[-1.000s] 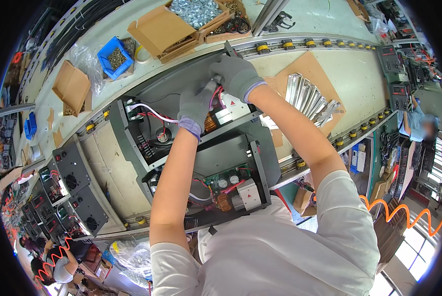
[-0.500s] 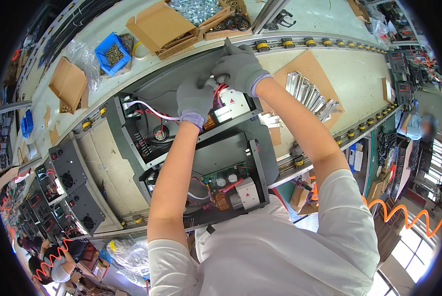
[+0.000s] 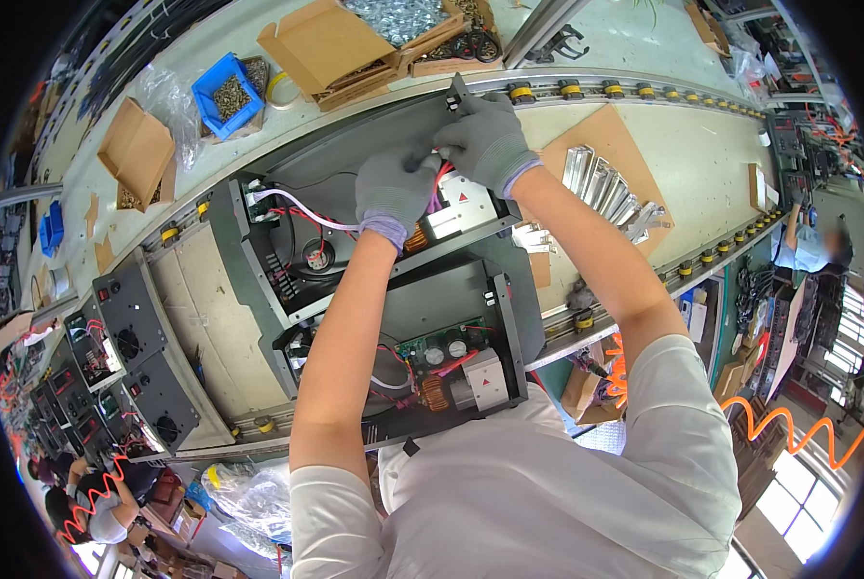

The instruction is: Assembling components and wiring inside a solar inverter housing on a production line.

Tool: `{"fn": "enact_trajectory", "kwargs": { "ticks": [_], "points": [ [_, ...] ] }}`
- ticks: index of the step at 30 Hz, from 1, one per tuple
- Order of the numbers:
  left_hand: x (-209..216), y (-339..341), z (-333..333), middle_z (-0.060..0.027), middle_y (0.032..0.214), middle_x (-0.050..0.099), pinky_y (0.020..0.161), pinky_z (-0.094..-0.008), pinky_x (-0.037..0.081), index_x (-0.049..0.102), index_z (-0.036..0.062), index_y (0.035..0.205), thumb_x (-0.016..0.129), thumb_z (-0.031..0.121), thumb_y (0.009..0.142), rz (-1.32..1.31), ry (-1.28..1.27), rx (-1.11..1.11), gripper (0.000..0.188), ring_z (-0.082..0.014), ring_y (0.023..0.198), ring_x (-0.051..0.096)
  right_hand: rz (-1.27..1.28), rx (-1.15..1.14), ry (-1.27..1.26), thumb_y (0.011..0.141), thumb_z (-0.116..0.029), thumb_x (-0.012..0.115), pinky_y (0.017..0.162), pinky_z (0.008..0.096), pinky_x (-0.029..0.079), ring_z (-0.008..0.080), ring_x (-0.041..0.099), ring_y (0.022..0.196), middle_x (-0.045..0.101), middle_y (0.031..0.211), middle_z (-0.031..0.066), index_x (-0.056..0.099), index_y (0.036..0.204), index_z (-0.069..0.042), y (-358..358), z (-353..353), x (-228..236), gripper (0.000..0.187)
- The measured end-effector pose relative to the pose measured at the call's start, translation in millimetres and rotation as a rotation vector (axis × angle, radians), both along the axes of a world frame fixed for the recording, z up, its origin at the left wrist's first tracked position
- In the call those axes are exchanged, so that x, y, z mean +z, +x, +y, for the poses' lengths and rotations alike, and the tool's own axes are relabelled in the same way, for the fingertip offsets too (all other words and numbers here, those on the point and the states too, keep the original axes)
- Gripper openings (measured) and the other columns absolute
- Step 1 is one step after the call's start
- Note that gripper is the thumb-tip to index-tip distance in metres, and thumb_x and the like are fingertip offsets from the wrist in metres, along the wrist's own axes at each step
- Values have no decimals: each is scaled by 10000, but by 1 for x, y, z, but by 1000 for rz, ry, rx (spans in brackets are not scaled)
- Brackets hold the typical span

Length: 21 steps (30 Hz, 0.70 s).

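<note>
Both my hands wear grey knit gloves and meet over the farther of two open dark metal cases (image 3: 301, 317). My left hand (image 3: 393, 188) is closed, its fingertips hidden against those of the other hand. My right hand (image 3: 485, 145) is closed too, just beside the case's far right corner. Red wires (image 3: 441, 176) rise between the two hands, above a silver plate (image 3: 459, 205) with a red triangle. What the fingertips pinch is too small to make out. A white cable (image 3: 306, 213) runs toward my left glove. Nearer me lies the second open case (image 3: 506, 323), with a green circuit board (image 3: 441, 340) and copper coil (image 3: 435, 393).
Silver metal bars (image 3: 601, 183) lie on cardboard (image 3: 634, 145) to the right. Across the roller line (image 3: 644, 92) are a blue bin (image 3: 227, 95) of small parts and open cardboard boxes (image 3: 330, 48). More dark cases (image 3: 142, 338) stand left. An orange coiled hose (image 3: 789, 434) hangs right.
The view has shifted a little, so most things sit slightly displaced. My hands remain together over the wires at the farther case, with the fingers slightly rearranged.
</note>
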State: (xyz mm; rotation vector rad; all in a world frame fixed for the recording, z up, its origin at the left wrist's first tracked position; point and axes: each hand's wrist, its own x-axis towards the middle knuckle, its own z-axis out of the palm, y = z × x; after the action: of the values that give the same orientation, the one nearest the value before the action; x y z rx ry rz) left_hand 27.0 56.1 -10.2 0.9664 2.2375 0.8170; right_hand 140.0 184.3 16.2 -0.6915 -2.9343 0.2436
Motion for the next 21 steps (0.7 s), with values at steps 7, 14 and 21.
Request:
{"fn": "enact_trajectory", "kwargs": {
  "ticks": [7, 14, 21],
  "points": [
    [6, 10, -3, -84, 860, 730, 738, -377, 545, 750, 151, 950, 704, 341, 838, 122, 81, 43, 226, -274, 812, 701, -32, 63, -90, 798, -284, 733, 937, 411, 362, 179, 592, 1023, 680, 915, -8, 768, 899, -250, 3, 6, 4, 112],
    [-1, -8, 1, -99, 1065, 691, 884, -437, 496, 677, 175, 1145, 621, 352, 869, 170, 40, -67, 333, -323, 1012, 640, 58, 27, -76, 775, -282, 737, 916, 425, 378, 171, 600, 998, 676, 810, -14, 767, 854, -239, 1, 4, -2, 94],
    [-37, -97, -7, -118, 1174, 674, 961, -465, 454, 641, 150, 1180, 530, 385, 942, 791, -278, -56, 352, -341, 1135, 607, -127, 108, 160, 776, -243, 668, 952, 453, 377, 218, 572, 1093, 672, 766, 5, 745, 769, -203, -12, -1, 3, 87]
  ]
}}
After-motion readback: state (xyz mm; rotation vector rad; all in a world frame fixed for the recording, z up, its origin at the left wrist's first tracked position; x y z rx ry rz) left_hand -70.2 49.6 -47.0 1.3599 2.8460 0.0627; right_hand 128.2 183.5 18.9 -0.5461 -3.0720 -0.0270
